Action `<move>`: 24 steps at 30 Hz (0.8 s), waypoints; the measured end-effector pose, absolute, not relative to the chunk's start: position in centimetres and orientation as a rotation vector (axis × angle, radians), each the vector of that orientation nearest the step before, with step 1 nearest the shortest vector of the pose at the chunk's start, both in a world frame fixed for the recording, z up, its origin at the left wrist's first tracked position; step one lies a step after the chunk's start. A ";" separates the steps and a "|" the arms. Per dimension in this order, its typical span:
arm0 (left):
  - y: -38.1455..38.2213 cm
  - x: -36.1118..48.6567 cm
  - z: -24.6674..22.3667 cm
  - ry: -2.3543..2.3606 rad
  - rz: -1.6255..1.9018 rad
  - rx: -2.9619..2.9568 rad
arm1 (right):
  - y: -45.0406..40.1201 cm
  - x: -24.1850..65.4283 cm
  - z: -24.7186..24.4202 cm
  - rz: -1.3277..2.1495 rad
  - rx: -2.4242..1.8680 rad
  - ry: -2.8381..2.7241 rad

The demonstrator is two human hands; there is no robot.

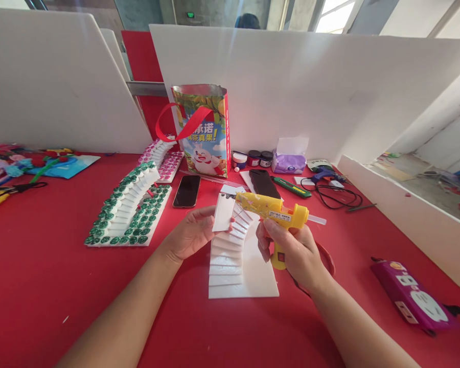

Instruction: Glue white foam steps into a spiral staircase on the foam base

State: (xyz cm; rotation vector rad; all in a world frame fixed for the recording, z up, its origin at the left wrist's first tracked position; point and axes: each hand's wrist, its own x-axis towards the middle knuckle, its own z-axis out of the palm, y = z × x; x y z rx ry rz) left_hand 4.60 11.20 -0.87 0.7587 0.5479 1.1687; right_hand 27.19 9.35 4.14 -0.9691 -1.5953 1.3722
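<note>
My left hand [193, 231] pinches a small white rectangular piece [223, 213] upright, with dark marks along its top edge. My right hand [291, 245] is closed round the handle of a yellow glue gun [268, 207], a clear glue stick jutting from its back. The gun's nozzle points left at the top right corner of the white piece; whether they touch I cannot tell. Below both hands, a curved stair of overlapping white strips [226, 260] lies on a white board [260, 278]. The piece and the gun hide its far end.
Green-decorated [122, 209] and pink-decorated [164, 158] stair models stand left, near a phone [186, 191] and a colourful bag [203, 133]. Behind the gun are a dark phone [264, 183], green cutter [291, 187], jars [259, 158] and tissues [290, 161]. A purple power strip [414, 296] lies right on the red table [176, 327].
</note>
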 end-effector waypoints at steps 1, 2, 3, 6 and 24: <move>11.2 4.6 -0.8 0.548 1.169 0.754 | 9.3 27.2 4.2 1.369 -0.975 -1.595; 11.2 4.6 -0.8 0.548 1.169 0.752 | 9.3 27.2 4.2 1.364 -0.980 -1.596; 11.2 4.7 -0.8 0.547 1.169 0.752 | 9.3 27.2 4.2 1.362 -0.985 -1.597; 11.1 4.7 -0.7 0.546 1.166 0.754 | 9.4 27.1 4.2 1.358 -0.992 -1.601; 11.2 4.4 -0.7 0.550 1.176 0.748 | 9.2 26.9 4.6 1.374 -1.038 -1.639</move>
